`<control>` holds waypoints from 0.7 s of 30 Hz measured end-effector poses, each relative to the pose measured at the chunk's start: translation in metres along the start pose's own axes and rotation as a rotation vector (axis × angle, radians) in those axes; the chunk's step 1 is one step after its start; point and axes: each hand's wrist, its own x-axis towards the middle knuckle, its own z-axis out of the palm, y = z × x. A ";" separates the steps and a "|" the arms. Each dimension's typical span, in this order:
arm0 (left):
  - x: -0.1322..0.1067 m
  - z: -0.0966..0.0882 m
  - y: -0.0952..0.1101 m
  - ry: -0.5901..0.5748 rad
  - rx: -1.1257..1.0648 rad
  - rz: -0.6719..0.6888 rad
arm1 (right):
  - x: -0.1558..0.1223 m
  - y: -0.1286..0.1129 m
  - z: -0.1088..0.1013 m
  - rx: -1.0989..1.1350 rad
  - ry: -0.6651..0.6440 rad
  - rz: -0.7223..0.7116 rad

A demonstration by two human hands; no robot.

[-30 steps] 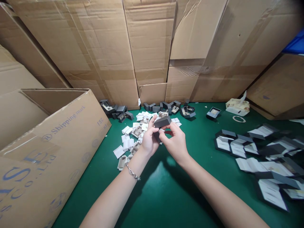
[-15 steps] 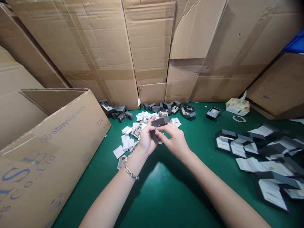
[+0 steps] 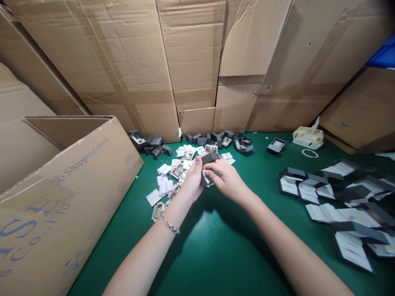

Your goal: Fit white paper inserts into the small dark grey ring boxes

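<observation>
Over the middle of the table, my left hand [image 3: 194, 181] is closed around a small dark grey hinged box [image 3: 210, 158], which looks like a jewelry box with its lid raised. My right hand [image 3: 226, 179] bends its fingers into the open side, thumb and forefinger close together. A pale patch shows inside the box beneath those fingertips; what they pinch is hidden. Behind and left of my left hand lies a heap of white folded cards and beige inserts [image 3: 166, 187].
A large open carton [image 3: 92, 181] stands at left. Small dark boxes [image 3: 157, 143] line the back, and one open box [image 3: 276, 145] sits apart near a tissue pack [image 3: 307, 137] and a tape ring [image 3: 310, 153]. Open boxes with white linings [image 3: 352, 246] crowd the right.
The box has tilted in my left hand so that its pale inside shows. The fingers of my right hand have shifted slightly along its opening.
</observation>
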 end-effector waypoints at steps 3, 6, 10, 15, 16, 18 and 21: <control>0.002 -0.001 0.001 0.050 0.018 -0.004 | 0.000 0.001 0.002 -0.010 0.002 -0.021; 0.002 0.000 0.003 0.082 0.035 -0.008 | 0.000 0.001 0.004 -0.023 0.017 -0.039; 0.001 0.001 0.004 0.095 0.055 -0.007 | -0.001 0.000 0.004 -0.040 0.020 -0.054; 0.000 -0.001 0.006 0.109 0.113 0.012 | -0.001 -0.003 0.003 -0.067 0.053 -0.069; 0.000 -0.001 0.006 0.108 0.125 0.029 | -0.001 -0.003 0.004 -0.066 0.076 -0.063; 0.000 0.000 0.008 0.108 0.136 0.064 | -0.004 -0.004 0.008 -0.054 0.174 -0.052; -0.002 0.003 0.009 0.104 0.090 0.073 | -0.008 -0.006 0.016 -0.031 0.373 -0.078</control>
